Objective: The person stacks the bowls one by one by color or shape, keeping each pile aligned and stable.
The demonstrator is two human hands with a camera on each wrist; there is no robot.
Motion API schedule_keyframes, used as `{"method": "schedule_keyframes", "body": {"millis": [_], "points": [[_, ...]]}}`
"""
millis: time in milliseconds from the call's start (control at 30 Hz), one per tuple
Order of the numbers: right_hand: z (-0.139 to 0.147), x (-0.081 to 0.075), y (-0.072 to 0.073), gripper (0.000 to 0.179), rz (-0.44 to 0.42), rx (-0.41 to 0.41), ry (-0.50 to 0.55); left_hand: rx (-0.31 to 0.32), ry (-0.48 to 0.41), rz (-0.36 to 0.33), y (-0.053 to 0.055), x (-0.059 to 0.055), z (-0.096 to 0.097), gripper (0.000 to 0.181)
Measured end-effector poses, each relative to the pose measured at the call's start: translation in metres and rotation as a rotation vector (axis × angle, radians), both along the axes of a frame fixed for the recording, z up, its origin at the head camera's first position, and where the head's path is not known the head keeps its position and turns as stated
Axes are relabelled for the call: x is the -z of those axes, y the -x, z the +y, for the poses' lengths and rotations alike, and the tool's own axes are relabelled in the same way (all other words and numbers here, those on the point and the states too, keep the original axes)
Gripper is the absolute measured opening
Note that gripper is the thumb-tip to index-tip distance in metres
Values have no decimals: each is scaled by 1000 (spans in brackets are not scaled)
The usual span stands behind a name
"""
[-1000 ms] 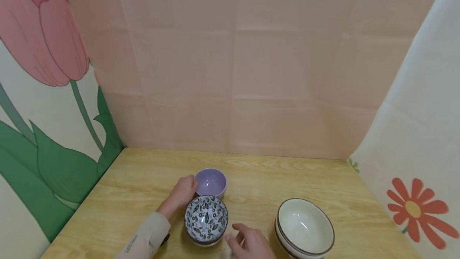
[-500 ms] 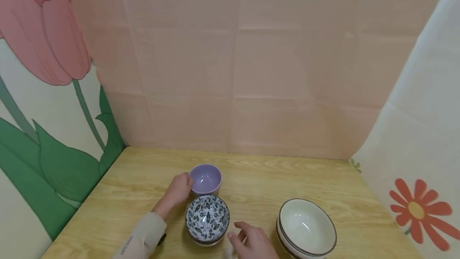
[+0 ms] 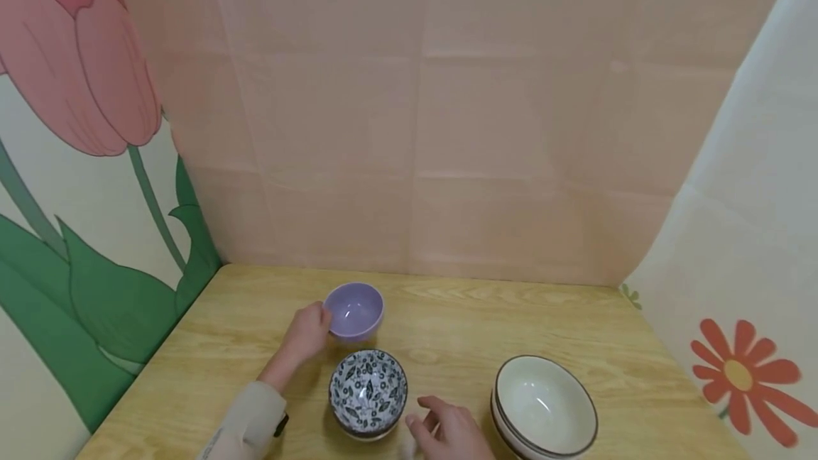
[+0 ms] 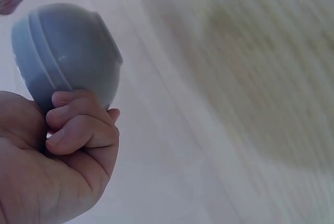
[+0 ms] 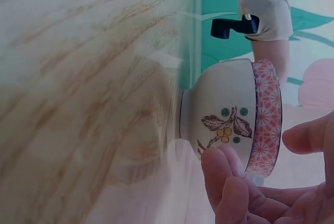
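My left hand (image 3: 307, 332) pinches the left rim of a small purple bowl (image 3: 355, 311), its fingers curled round the edge. In the left wrist view that bowl (image 4: 78, 51) looks grey-blue and tilted, and a shadow lies on the table beyond. Nearer me stands a bowl with a dark floral inside (image 3: 368, 390). The right wrist view shows its white outer side (image 5: 222, 98) with a berry sprig and a red patterned band. Just right of it my right hand (image 3: 450, 433) hovers with loosely bent fingers, holding nothing.
Cream bowls (image 3: 543, 403) with dark rims stand stacked at the right, beside my right hand. The wooden table (image 3: 460, 332) ends at a pink cloth backdrop (image 3: 409, 162). Flower-printed cloths (image 3: 754, 254) flank both sides.
My left hand has moved the purple bowl away and to the left, so a gap now separates it from the floral bowl. The right hand has stayed nearly still.
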State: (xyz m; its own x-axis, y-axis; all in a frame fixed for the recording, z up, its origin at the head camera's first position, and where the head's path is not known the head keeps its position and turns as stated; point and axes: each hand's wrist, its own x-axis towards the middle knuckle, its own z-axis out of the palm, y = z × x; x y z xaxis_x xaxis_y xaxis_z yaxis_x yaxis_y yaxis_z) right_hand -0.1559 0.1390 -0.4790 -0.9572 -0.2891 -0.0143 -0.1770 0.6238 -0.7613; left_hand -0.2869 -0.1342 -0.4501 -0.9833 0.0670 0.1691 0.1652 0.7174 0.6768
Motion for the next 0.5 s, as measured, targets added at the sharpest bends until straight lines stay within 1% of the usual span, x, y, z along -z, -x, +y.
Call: {"method": "schedule_keyframes", "body": {"millis": [100,200,300,367,500], "points": [[0,0,-1,51,6,0,12,-12,3,-14,-3,-8,-3,24],[0,-1,0,51,-3,-3,21,-22,-15,-37,-8,-17,-5,25],[0,-1,-1,51,10,-7,25,-20,-45,-49,-14,-25,-6,26],[-1,-1,-2,50,20,-8,26,-14,-53,-43,-17,-30,-6,26],[-1,-1,-3,50,17,-5,26,-1,-43,-13,-24,-38,-5,27]]}}
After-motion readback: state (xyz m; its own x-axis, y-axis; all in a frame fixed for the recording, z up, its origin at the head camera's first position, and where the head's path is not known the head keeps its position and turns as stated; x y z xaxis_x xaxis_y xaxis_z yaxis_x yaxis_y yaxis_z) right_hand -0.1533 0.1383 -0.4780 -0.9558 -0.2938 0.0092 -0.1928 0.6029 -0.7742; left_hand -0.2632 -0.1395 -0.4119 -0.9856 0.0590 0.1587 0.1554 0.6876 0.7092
